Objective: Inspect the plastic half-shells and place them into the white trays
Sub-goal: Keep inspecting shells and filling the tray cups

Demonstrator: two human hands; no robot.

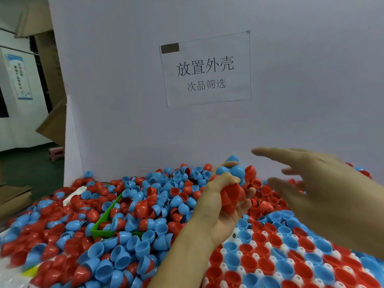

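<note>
At the near right corner of the desk, a white plastic tray [252, 244] with round sockets is seen filled with red and blue half-shells set open side up. Above it, the left hand [220, 206] is curled around a handful of red and blue plastic half-shells [232, 183]. The right hand [315, 181] is held just beside it, fingers spread and straight, nothing gripped. A loose heap of half-shells [83, 225] is spread over the left of the desk, half burying a green plastic bin [101, 231]. At the far edge a white board [124, 100] carries a printed paper sign [205, 69].
</note>
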